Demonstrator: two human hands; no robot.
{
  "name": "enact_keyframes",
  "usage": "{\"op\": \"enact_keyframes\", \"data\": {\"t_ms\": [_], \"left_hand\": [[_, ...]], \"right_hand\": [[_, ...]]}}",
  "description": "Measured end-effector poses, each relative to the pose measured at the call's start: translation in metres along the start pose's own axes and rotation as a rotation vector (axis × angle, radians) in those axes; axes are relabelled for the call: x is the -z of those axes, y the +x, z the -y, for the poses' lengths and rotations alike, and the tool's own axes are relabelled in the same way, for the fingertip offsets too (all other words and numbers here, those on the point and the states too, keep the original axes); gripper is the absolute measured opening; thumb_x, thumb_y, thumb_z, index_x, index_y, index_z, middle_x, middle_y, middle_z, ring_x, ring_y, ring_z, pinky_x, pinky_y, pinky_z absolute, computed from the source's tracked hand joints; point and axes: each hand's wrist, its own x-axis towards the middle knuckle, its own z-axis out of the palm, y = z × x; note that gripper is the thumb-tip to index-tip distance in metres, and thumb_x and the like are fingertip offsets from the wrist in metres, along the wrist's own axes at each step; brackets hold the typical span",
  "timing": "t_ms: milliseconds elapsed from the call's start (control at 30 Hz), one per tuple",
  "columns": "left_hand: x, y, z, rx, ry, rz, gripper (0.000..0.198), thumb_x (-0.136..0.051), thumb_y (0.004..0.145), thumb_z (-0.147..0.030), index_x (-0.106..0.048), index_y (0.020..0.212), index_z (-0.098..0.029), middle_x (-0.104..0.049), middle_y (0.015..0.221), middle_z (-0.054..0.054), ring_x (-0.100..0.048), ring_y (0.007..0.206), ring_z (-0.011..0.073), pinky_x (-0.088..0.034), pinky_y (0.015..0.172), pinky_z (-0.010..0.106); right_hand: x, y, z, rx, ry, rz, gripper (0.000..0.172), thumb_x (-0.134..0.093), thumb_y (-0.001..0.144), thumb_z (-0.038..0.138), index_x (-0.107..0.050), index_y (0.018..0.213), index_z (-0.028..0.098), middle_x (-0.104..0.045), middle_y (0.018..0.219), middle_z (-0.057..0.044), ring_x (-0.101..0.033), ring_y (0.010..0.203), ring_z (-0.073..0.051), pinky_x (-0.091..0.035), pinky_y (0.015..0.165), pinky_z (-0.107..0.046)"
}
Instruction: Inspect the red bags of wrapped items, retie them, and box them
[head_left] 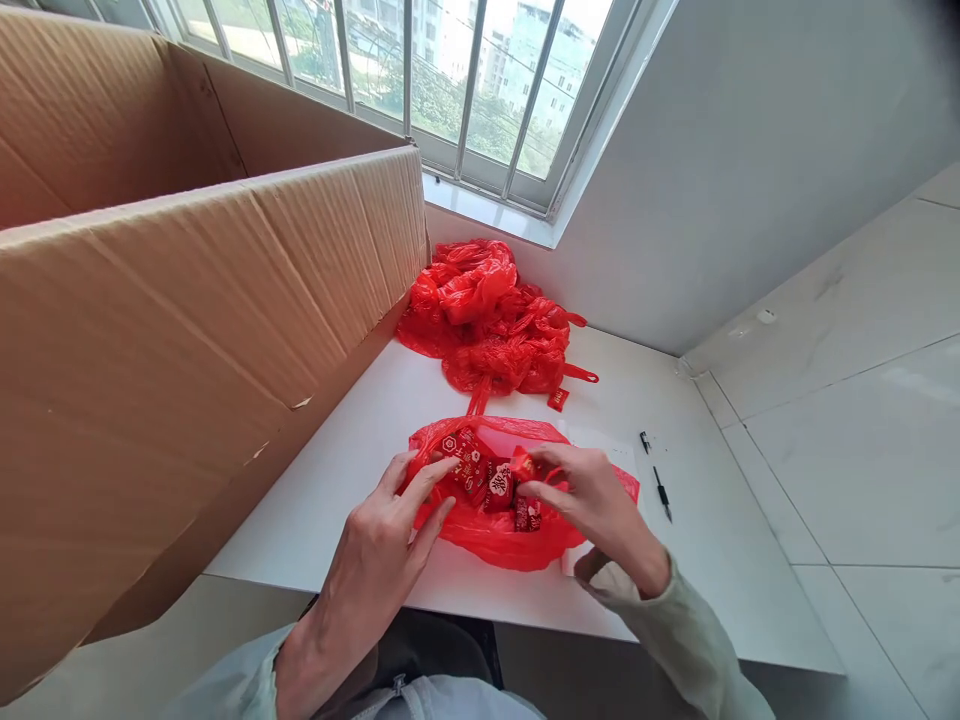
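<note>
A red plastic bag (495,548) lies with its mouth open on the white table in front of me. Inside it are several small dark red packets (499,484) with gold and white print. My left hand (390,525) is at the bag's left side, its thumb and fingers apart and the fingertips reaching over the opening near a printed packet (466,462). Between the thumb and fingers of my right hand (589,490) is a small bright red packet (523,463), held above the right part of the opening.
A large cardboard box (300,300) stands on the left. Behind the open bag is a heap of crumpled red plastic bags (495,320), with a small red packet (558,400) beside it. A black pen (662,494) and its cap (645,441) lie on the table (720,560) to the right.
</note>
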Motion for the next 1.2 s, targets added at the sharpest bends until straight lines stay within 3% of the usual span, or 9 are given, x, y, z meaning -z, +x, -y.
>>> {"op": "enact_keyframes", "data": {"t_ms": [133, 300, 467, 533, 733, 933, 1033, 1200], "left_hand": [[0.001, -0.002, -0.001, -0.008, 0.001, 0.031, 0.031, -0.042, 0.094, -0.019, -0.053, 0.123, -0.024, -0.056, 0.112, 0.007, -0.065, 0.094, 0.0194, -0.055, 0.078, 0.029], [-0.003, -0.008, -0.001, -0.014, -0.029, 0.052, 0.031, -0.044, 0.094, -0.015, -0.054, 0.122, -0.025, -0.055, 0.111, 0.006, -0.063, 0.095, 0.0182, -0.054, 0.08, 0.028], [-0.007, -0.012, -0.004, -0.027, -0.065, 0.088, 0.033, -0.044, 0.094, -0.014, -0.053, 0.124, -0.024, -0.055, 0.112, 0.006, -0.063, 0.095, 0.0179, -0.053, 0.082, 0.028], [-0.007, -0.013, -0.004, -0.037, -0.068, 0.106, 0.033, -0.043, 0.094, -0.015, -0.053, 0.124, -0.024, -0.055, 0.113, 0.006, -0.063, 0.095, 0.018, -0.053, 0.081, 0.028], [-0.009, -0.014, -0.001, -0.04, -0.052, 0.12, 0.029, -0.042, 0.095, -0.017, -0.055, 0.121, -0.024, -0.055, 0.115, 0.006, -0.062, 0.097, 0.0182, -0.053, 0.082, 0.029], [-0.007, -0.011, -0.002, -0.033, -0.041, 0.103, 0.034, -0.041, 0.096, -0.019, -0.05, 0.128, -0.024, -0.055, 0.12, 0.007, -0.062, 0.102, 0.0202, -0.053, 0.087, 0.031], [-0.004, -0.011, -0.003, -0.006, -0.022, 0.074, 0.037, -0.042, 0.096, -0.018, -0.048, 0.132, -0.025, -0.055, 0.119, 0.007, -0.064, 0.098, 0.0192, -0.053, 0.087, 0.03], [-0.003, -0.011, -0.003, 0.028, -0.011, 0.053, 0.038, -0.042, 0.096, -0.019, -0.046, 0.134, -0.024, -0.055, 0.119, 0.007, -0.066, 0.093, 0.0174, -0.053, 0.087, 0.029]], "right_hand": [[-0.036, -0.002, -0.011, 0.026, -0.108, -0.026, 0.035, -0.053, 0.089, 0.021, -0.055, 0.123, 0.019, -0.067, 0.111, -0.008, -0.065, 0.095, -0.021, -0.05, 0.081, -0.034], [-0.033, -0.033, -0.044, -0.127, -0.432, 0.039, 0.024, -0.048, 0.086, 0.013, -0.059, 0.106, 0.018, -0.066, 0.1, -0.008, -0.065, 0.086, -0.025, -0.052, 0.072, -0.037], [-0.039, -0.063, -0.059, -0.089, -0.459, 0.02, 0.061, -0.064, 0.078, 0.017, -0.041, 0.134, 0.02, -0.05, 0.134, -0.014, -0.053, 0.119, -0.03, -0.05, 0.09, -0.041], [-0.045, -0.063, -0.059, -0.082, -0.389, -0.003, 0.064, -0.066, 0.078, 0.022, -0.039, 0.137, 0.021, -0.048, 0.137, -0.012, -0.05, 0.123, -0.029, -0.048, 0.094, -0.041], [-0.057, -0.053, -0.048, -0.216, -0.294, -0.108, 0.023, -0.06, 0.086, 0.034, -0.062, 0.103, 0.019, -0.063, 0.109, -0.009, -0.063, 0.099, -0.025, -0.051, 0.082, -0.037], [-0.068, -0.054, -0.025, -0.271, -0.527, -0.171, 0.011, -0.061, 0.085, 0.028, -0.061, 0.089, 0.018, -0.066, 0.094, -0.009, -0.062, 0.078, -0.024, -0.05, 0.065, -0.035], [-0.065, -0.057, -0.015, -0.097, -0.542, -0.259, 0.004, -0.057, 0.086, 0.018, -0.06, 0.085, 0.019, -0.067, 0.086, -0.006, -0.062, 0.08, -0.023, -0.051, 0.067, -0.035], [-0.053, -0.077, -0.004, 0.58, -0.655, -0.491, 0.022, -0.052, 0.088, 0.007, -0.067, 0.09, 0.023, -0.074, 0.096, -0.003, -0.064, 0.096, -0.018, -0.053, 0.084, -0.031]]}}
